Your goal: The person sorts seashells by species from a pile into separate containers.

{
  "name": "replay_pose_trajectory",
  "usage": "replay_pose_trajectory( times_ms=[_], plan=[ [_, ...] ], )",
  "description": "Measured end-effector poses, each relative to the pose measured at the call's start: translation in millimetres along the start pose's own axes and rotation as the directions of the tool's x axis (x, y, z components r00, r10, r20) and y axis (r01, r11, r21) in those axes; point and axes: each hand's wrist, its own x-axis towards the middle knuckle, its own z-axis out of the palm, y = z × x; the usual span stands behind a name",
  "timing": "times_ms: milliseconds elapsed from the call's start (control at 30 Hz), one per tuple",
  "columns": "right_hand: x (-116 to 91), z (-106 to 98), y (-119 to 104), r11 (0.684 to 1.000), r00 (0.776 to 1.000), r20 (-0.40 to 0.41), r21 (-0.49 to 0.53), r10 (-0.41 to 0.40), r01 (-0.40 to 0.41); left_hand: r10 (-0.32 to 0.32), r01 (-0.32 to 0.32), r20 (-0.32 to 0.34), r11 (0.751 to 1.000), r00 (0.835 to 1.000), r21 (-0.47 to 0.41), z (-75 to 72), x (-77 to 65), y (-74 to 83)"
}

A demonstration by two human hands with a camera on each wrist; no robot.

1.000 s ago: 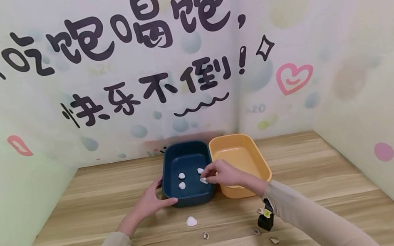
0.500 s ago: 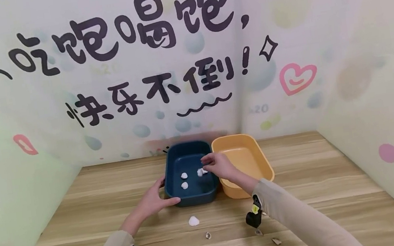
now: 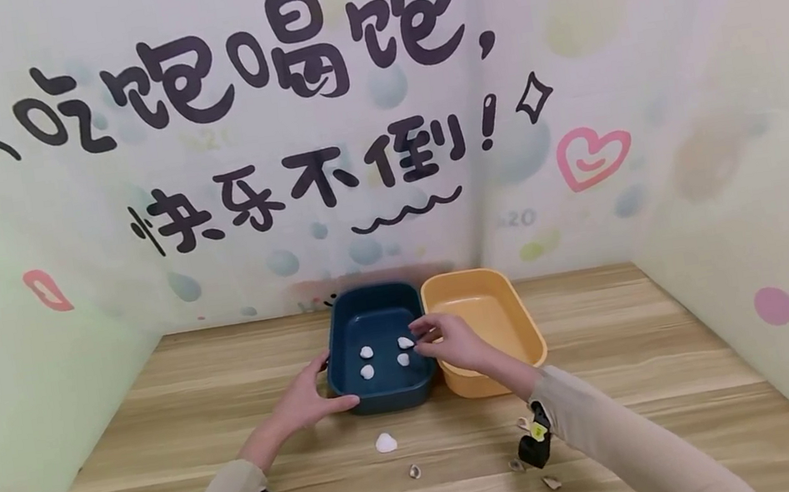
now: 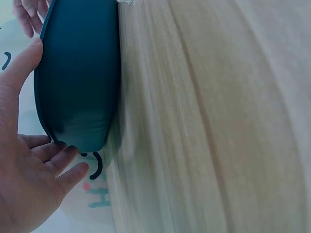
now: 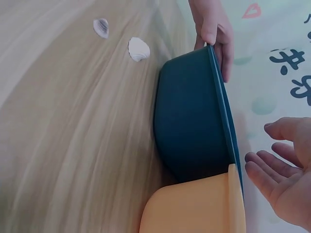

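Observation:
Several white seashells (image 3: 367, 372) lie inside the dark blue bin (image 3: 386, 400), in a left pair and a right pair. My left hand (image 3: 302, 398) grips that bin at its left front corner. In the left wrist view the thumb (image 4: 24, 63) presses on its rim while the other fingers bend round its end. Over the bin's right side is my right hand (image 3: 454, 344), its fingers loosely bent beside a white shell (image 3: 406, 343). The right wrist view shows this hand (image 5: 286, 170) with fingers apart and nothing between them.
An orange bin (image 3: 493, 385) stands against the blue bin's right side, under the right forearm. On the wooden table in front lie a larger white shell (image 3: 386, 443), a small shell (image 3: 414, 472) and several brownish shells (image 3: 552, 483). A printed wall rises behind the bins.
The two right-hand shells, close together under my right fingers half a second ago, now lie apart. My right hand has let go and shifted slightly right. My left hand keeps its hold.

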Motion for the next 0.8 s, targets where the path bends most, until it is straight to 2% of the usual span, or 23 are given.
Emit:
replay_pose_trajectory(
  times_ms=[200,467,667,800],
  plan=[
    [-13.2,-4.4,-5.8,0.998,0.998,0.017,0.003,-0.066,0.066,-0.005,0.005,0.007,1.0,1.0,0.019,-1.6,-0.4,1.8],
    [-30.2,-3.3,-16.6,0.994,0.992,0.068,0.006,-0.108,0.107,-0.002,0.002,-0.005,1.0,1.0,0.019,-2.4,0.3,1.1],
    [-41.5,-2.2,-18.1,0.994,0.989,0.108,-0.027,-0.098,0.102,0.023,-0.023,-0.009,1.0,1.0,0.02,-2.9,2.2,0.9],
    [-45.7,-1.3,-17.2,0.995,0.988,0.125,-0.002,-0.096,0.097,0.027,-0.027,-0.006,0.999,1.0,0.018,-3.5,2.5,1.5]
  ],
)
